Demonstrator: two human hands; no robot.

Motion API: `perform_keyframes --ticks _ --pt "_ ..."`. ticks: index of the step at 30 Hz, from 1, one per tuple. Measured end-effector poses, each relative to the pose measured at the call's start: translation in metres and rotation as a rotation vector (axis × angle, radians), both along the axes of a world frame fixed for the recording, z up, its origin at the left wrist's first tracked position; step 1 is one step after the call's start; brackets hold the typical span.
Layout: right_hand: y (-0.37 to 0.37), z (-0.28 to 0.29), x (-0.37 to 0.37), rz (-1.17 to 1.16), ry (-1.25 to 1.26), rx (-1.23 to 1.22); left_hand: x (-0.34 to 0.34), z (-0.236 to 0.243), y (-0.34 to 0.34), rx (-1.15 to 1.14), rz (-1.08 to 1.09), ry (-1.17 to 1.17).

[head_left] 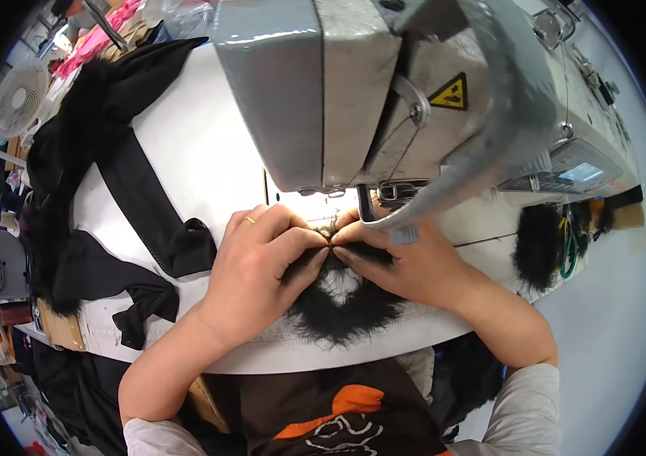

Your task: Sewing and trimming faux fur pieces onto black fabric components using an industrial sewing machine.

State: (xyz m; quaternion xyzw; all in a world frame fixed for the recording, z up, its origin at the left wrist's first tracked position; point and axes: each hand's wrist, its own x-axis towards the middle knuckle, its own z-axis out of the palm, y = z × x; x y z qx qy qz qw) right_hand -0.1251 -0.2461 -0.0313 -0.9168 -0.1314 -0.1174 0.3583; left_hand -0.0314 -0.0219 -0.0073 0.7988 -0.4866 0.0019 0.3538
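A loop of black furry trim lies on the white sewing table in front of me. My left hand and my right hand meet at its far side, fingertips and thumbs pinching the trim close together. A gold ring shows on a finger of the left hand. Just beyond my fingers stands the grey and white sewing machine, its lamp lighting the spot. The needle and the presser foot are mostly hidden by my fingers and the machine head.
Black garment pieces with furry edges cover the table's left side. At the right lie a black fur strip and green-handled scissors. A lit control panel sits on the machine's right. A white fan stands far left.
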Motion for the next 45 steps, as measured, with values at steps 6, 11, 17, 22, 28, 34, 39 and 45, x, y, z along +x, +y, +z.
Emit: perform_keyframes --ticks 6,11,17,22,28,34,39,45 --pt "-0.004 0.001 0.004 -0.035 -0.064 -0.034 0.0 -0.007 -0.001 -0.035 0.02 -0.075" --pt "-0.011 -0.003 0.014 -0.156 0.082 -0.011 0.019 -0.016 -0.008 0.023 0.018 -0.103" --pt "-0.01 0.004 0.018 -0.309 0.483 0.139 0.028 -0.009 -0.001 0.094 -0.038 -0.011" --pt "-0.019 -0.004 0.02 -0.189 0.274 0.08 0.035 -0.012 -0.005 0.039 -0.029 -0.147" --pt "-0.028 -0.014 0.02 -0.174 0.448 -0.003 0.039 -0.028 -0.007 0.042 -0.034 0.026" --pt "-0.034 -0.015 0.033 -0.121 0.474 -0.298 0.045 -0.029 -0.011 0.033 -0.021 -0.034" --pt "-0.038 -0.044 0.035 -0.097 0.381 -0.401 0.044 -0.026 -0.005 -0.041 -0.016 0.107" --pt "-0.054 -0.049 0.033 -0.124 0.603 -0.573 0.045 -0.021 -0.013 -0.068 -0.03 0.079"
